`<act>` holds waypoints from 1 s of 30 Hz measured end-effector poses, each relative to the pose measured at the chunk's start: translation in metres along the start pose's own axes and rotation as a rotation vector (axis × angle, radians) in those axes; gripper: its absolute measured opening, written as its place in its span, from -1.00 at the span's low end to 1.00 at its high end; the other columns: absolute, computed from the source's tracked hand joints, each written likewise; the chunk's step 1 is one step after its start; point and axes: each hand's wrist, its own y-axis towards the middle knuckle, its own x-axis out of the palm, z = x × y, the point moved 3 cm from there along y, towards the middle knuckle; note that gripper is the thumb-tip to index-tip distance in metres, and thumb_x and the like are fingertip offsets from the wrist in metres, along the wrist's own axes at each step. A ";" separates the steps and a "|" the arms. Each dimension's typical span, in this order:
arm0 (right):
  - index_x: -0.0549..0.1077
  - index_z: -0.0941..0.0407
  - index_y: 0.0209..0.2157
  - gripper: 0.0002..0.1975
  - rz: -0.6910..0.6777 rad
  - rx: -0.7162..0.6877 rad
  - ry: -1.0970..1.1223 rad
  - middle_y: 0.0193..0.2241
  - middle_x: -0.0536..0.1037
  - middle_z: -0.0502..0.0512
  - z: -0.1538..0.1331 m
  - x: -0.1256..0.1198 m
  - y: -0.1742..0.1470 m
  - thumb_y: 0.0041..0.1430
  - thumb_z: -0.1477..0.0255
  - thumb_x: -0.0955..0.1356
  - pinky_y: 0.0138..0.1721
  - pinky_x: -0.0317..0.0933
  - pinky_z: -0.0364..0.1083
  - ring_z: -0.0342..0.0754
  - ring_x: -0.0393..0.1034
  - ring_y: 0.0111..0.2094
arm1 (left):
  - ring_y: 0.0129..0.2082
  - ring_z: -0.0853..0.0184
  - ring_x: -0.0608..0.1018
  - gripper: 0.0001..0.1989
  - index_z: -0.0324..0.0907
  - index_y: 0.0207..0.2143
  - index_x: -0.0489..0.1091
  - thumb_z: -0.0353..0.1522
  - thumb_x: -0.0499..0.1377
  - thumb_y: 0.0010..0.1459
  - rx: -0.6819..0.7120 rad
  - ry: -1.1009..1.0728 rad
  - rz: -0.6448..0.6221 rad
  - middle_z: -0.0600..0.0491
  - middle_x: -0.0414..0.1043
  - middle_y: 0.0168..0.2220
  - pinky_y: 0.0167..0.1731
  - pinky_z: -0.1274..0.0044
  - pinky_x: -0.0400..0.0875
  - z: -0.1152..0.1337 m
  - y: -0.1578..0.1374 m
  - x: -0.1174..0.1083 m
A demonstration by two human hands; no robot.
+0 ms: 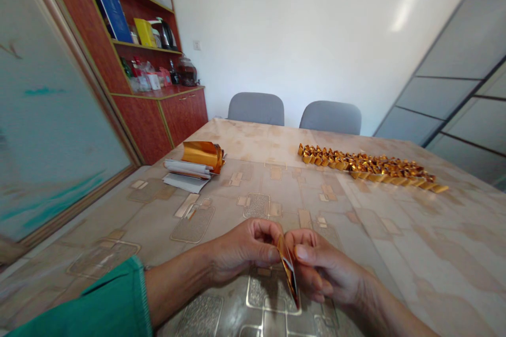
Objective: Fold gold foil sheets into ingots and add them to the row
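Nearest: L hand (253,247), its arm in a green sleeve (98,300), has thumb + index pinched on a folded gold paper (290,271); R hand (322,263) grips the same pc. from the other side, thumb vs. bent index, other fingers curled below. Paper's btwn the hands, tilted, seen nearly edge-on, a bit of white showing in its folds, above the table (261,142).

Farther, nr the table's L edge: a stack of gold sheets (201,152), curled, w/ white-backed sheets (187,181) just in front. Toward the far R corner, folded gold pcs. (367,164) sit in tight rows, running obliquely from nr the far edge toward the R edge.

Beyond the far edge: two grey chairs (256,108), backs showing, nr the white wall (276,26). Past the far L corner, a red-brown cupboard (184,113) w/ loaded shelves.
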 end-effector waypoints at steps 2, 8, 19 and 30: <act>0.45 0.20 -0.35 -0.75 -0.001 0.000 -0.003 -0.77 0.38 -0.18 0.000 -0.001 -0.001 0.15 0.29 0.46 -0.81 0.06 -0.33 -0.34 -0.06 -0.86 | -0.58 0.49 0.36 -0.70 -0.26 -0.51 0.41 -0.33 0.47 -0.15 0.017 -0.004 0.000 0.13 0.37 -0.55 -0.55 0.64 0.18 0.002 0.000 0.001; 0.46 0.23 -0.26 -0.71 -0.027 0.024 0.023 -0.78 0.34 -0.20 -0.003 0.002 -0.002 0.19 0.27 0.44 -0.81 0.05 -0.33 -0.34 -0.08 -0.86 | -0.56 0.50 0.36 -0.75 -0.25 -0.51 0.41 -0.37 0.44 -0.12 0.050 -0.036 -0.021 0.15 0.37 -0.54 -0.50 0.63 0.23 0.005 -0.001 0.002; 0.48 0.20 -0.33 -0.72 0.021 -0.020 0.022 -0.81 0.32 -0.22 -0.004 0.004 -0.001 0.15 0.25 0.46 -0.80 0.04 -0.33 -0.35 -0.09 -0.86 | -0.51 0.46 0.41 -0.69 -0.25 -0.46 0.43 -0.31 0.47 -0.15 0.008 -0.046 -0.018 0.12 0.40 -0.50 -0.45 0.61 0.27 0.003 0.000 -0.001; 0.48 0.18 -0.30 -0.76 0.102 -0.024 0.013 -0.84 0.21 -0.29 -0.009 0.001 -0.002 0.21 0.27 0.43 -0.82 -0.05 -0.33 -0.35 -0.19 -0.85 | -0.59 0.57 0.15 -0.65 -0.30 -0.38 0.43 -0.31 0.48 -0.14 0.052 -0.127 -0.013 0.15 0.26 -0.50 -0.61 0.65 -0.13 0.004 0.001 0.001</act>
